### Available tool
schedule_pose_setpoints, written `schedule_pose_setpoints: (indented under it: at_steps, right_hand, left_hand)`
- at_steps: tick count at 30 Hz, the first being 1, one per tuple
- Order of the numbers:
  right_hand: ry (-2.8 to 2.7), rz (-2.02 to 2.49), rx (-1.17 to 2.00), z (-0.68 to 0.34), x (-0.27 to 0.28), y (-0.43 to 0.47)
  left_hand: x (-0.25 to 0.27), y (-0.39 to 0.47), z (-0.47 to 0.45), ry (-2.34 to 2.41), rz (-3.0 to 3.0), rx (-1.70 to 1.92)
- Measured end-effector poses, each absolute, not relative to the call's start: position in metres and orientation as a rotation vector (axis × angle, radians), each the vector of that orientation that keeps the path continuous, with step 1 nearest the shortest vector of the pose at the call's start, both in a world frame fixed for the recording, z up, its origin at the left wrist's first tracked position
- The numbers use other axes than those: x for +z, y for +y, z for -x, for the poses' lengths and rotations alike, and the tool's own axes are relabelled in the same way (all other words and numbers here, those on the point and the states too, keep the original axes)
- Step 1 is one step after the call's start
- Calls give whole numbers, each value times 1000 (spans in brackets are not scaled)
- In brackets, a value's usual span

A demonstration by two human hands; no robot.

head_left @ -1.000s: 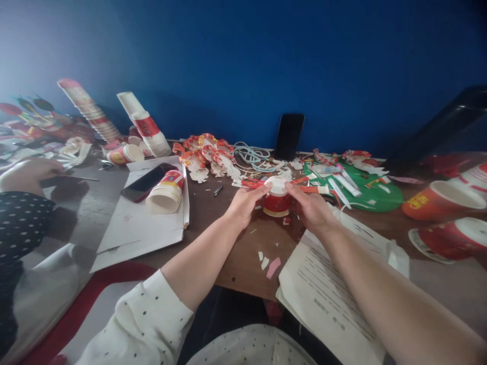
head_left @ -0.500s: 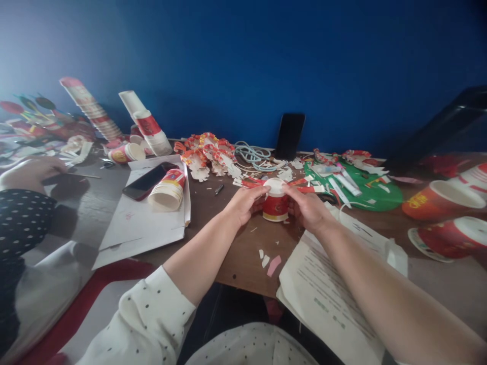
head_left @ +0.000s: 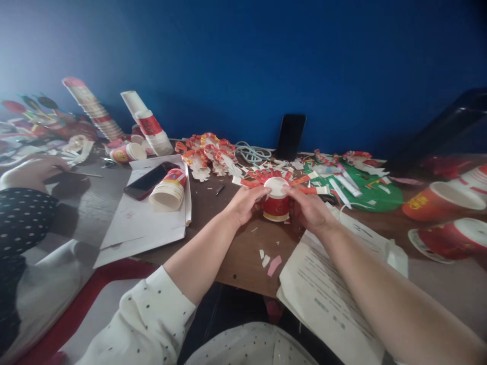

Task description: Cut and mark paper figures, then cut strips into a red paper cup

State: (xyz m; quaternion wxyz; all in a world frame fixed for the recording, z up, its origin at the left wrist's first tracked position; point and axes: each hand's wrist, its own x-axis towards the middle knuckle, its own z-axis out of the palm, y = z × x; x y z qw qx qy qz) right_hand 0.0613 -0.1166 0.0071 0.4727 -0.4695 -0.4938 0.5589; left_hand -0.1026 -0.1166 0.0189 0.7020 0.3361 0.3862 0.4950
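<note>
Held between both hands is a red paper cup (head_left: 276, 207) with a white round end on top and a yellow band at its lower edge. Cut red strips with white tips (head_left: 266, 175) fan out behind and to both sides of it. My left hand (head_left: 245, 204) grips the cup's left side, its thumb at the white end. On the opposite side, my right hand (head_left: 310, 207) is closed round the cup, also with the thumb near the top. The curled fingers of both hands are partly hidden.
A co-worker's hand (head_left: 32, 172) works at the far left with a thin stick. Tall cup stacks (head_left: 93, 111), a phone lying flat (head_left: 150, 181), a phone leaning on the wall (head_left: 291, 137), a green sheet with scraps (head_left: 380, 195), a booklet (head_left: 323, 294) and more cups (head_left: 443, 200) surround the hands.
The cup's white end has tipped more toward me, and the fan of red strips behind it shows more fully. Both hands keep their hold.
</note>
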Motion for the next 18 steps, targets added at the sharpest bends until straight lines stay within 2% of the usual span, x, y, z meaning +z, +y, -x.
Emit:
schedule_pose_setpoints:
  at_steps: [3, 11, 18]
  right_hand:
    - [-1092, 1125, 1524, -61, 6, -115]
    - [-933, 1399, 1678, -58, 11, -112]
    - [-1202, 1432, 1523, -71, 11, -110]
  left_hand:
    - [18, -114, 103, 908, -753, 1080]
    - [15, -107, 105, 1134, -726, 836]
    - [18, -109, 110, 1214, -790, 803]
